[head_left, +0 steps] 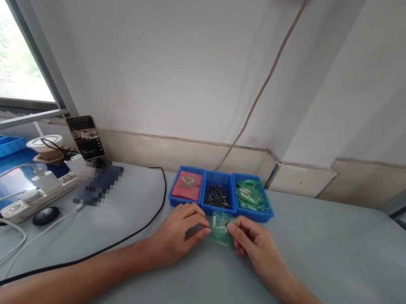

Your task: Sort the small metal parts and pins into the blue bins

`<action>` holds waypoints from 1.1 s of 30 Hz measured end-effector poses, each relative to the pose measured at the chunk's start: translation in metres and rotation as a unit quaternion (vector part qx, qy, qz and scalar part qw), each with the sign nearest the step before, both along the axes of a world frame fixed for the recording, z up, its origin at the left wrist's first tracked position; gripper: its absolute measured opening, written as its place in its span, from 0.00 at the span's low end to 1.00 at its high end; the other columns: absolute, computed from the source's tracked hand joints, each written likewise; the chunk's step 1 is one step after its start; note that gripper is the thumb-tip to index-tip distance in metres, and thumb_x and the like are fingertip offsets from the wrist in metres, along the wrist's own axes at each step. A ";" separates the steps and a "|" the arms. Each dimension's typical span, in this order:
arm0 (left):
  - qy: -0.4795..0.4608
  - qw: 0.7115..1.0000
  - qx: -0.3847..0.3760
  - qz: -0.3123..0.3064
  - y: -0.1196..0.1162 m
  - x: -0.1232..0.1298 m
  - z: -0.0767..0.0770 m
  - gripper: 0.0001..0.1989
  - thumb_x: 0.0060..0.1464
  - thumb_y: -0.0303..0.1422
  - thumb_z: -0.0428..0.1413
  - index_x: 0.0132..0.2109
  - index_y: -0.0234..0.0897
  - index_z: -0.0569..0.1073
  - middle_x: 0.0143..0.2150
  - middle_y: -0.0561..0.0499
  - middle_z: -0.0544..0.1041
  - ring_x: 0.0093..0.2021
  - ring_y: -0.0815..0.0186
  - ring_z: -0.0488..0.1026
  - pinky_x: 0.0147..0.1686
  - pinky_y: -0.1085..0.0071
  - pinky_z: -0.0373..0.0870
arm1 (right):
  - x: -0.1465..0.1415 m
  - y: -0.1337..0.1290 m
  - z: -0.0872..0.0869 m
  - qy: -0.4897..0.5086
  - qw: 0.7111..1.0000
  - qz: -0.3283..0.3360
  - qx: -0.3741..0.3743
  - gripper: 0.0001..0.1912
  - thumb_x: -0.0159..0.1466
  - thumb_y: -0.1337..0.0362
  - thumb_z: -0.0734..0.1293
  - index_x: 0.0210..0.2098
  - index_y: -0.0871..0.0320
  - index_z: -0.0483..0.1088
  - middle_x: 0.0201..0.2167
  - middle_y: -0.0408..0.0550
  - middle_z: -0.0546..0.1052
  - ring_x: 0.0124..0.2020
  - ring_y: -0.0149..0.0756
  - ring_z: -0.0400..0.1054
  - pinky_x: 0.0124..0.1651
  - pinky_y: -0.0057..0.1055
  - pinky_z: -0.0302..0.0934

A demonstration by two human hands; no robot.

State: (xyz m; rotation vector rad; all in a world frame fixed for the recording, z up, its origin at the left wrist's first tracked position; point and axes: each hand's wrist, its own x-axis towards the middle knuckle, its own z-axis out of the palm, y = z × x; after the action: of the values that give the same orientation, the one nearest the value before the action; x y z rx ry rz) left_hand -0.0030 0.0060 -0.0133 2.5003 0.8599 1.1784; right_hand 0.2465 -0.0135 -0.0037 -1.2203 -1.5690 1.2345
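A small green-tinted clear plastic bag (220, 231) is held up between my two hands, just above the grey table. Small pale pieces show through its film. My left hand (181, 231) pinches the bag's left edge between thumb and fingers. On the other side, my right hand (250, 242) grips the right edge, its thumb pressed over a small dark bit. Just behind stand three blue bins: the left bin (171, 199) with a red sheet and a few pale pieces, the middle bin (217, 211) with dark metal screw-like parts, the right bin (268, 216) with several filled green bags.
A black cable (128, 237) runs across the table on the left. Further left are a propped phone (85, 137), a power strip (41, 198) with white cords, a round black object (46, 216) and a lidded drink cup (46, 147). The wall (185, 67) rises behind the bins.
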 end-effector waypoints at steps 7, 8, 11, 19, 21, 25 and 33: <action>-0.004 1.000 -0.020 0.010 -0.004 -0.001 -0.001 0.07 0.73 0.32 0.54 0.55 0.40 0.73 0.52 0.45 0.77 0.49 0.61 0.75 0.51 0.64 0.73 | 0.002 0.000 -0.002 -0.002 1.000 0.003 0.006 0.27 0.72 0.40 0.66 0.27 0.53 0.62 0.23 0.39 0.66 0.26 0.33 0.59 0.32 0.33 0.54; -0.008 1.000 -0.024 0.008 -0.004 -0.001 -0.001 0.08 0.73 0.31 0.55 0.56 0.40 0.72 0.52 0.45 0.77 0.48 0.62 0.75 0.50 0.64 0.74 | 0.002 0.000 -0.002 -0.003 1.000 0.007 0.005 0.27 0.72 0.40 0.66 0.27 0.53 0.62 0.23 0.39 0.66 0.26 0.33 0.58 0.32 0.33 0.54; -0.010 1.000 -0.023 -0.001 -0.003 0.000 -0.001 0.12 0.72 0.29 0.54 0.59 0.41 0.70 0.54 0.45 0.76 0.48 0.62 0.74 0.51 0.64 0.74 | 0.002 -0.001 -0.003 -0.010 1.000 0.018 0.004 0.28 0.72 0.40 0.66 0.27 0.53 0.61 0.23 0.38 0.65 0.26 0.33 0.57 0.32 0.32 0.53; 0.035 0.999 -0.007 -0.007 -0.001 -0.002 -0.004 0.19 0.66 0.24 0.57 0.61 0.44 0.72 0.58 0.44 0.73 0.56 0.57 0.74 0.56 0.60 0.73 | 0.001 -0.002 -0.007 -0.026 0.998 0.056 0.011 0.28 0.73 0.40 0.65 0.27 0.54 0.60 0.24 0.38 0.62 0.27 0.33 0.54 0.31 0.31 0.49; 0.040 0.999 -0.009 -0.006 -0.001 -0.002 -0.004 0.19 0.65 0.24 0.57 0.61 0.44 0.72 0.58 0.44 0.73 0.56 0.57 0.74 0.57 0.60 0.73 | 0.001 -0.003 -0.005 -0.026 0.998 0.059 0.009 0.28 0.73 0.40 0.65 0.27 0.54 0.60 0.24 0.38 0.61 0.28 0.33 0.54 0.31 0.30 0.49; 0.048 0.999 -0.011 -0.016 -0.001 -0.001 0.000 0.14 0.68 0.26 0.56 0.57 0.42 0.73 0.57 0.43 0.74 0.56 0.57 0.74 0.57 0.60 0.72 | 0.001 -0.004 -0.003 -0.028 0.997 0.066 0.013 0.28 0.74 0.40 0.63 0.28 0.54 0.63 0.26 0.39 0.64 0.29 0.34 0.57 0.33 0.31 0.53; 0.048 0.999 -0.007 -0.001 -0.001 -0.002 0.001 0.07 0.75 0.34 0.53 0.52 0.39 0.73 0.51 0.44 0.79 0.51 0.58 0.75 0.53 0.60 0.71 | -0.001 -0.004 -0.005 -0.004 0.999 0.011 0.038 0.20 0.75 0.42 0.63 0.46 0.52 0.70 0.36 0.43 0.71 0.29 0.33 0.62 0.34 0.32 0.61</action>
State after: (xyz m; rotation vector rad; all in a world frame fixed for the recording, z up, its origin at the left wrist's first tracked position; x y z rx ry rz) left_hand -0.0046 0.0046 -0.0123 2.5642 0.8847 1.0557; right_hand 0.2453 -0.0178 -0.0087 -1.1652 -1.6244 1.1747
